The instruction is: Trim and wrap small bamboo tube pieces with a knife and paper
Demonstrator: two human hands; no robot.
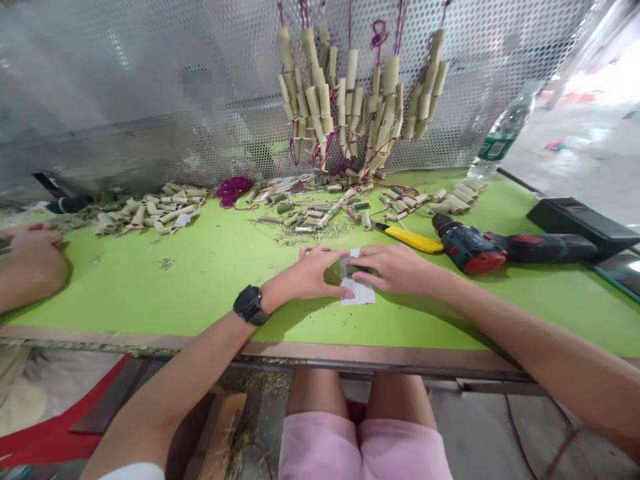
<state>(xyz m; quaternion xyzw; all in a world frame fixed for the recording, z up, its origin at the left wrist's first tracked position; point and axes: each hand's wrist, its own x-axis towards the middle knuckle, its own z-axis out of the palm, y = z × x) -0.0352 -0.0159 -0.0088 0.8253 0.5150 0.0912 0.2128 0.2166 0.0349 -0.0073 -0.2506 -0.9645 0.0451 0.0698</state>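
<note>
On the green table, a small white paper [359,292] lies between my two hands. My left hand [316,272], with a black watch on its wrist, rests at the paper's left side, its thumb on the paper and its fingers apart. From the right, my right hand [393,268] reaches over the paper's upper part, fingers around a small greenish piece that looks like bamboo [354,269]. Its fingers partly hide that piece. A yellow cutter [413,239] lies just beyond my right hand.
A power drill [473,248], a black box [583,223] and a plastic bottle [497,140] stand at the right. Cut bamboo pieces [150,210] and purple cord [234,191] lie along the back. Bamboo strings [320,100] hang above. Another person's hand [33,263] is at the far left.
</note>
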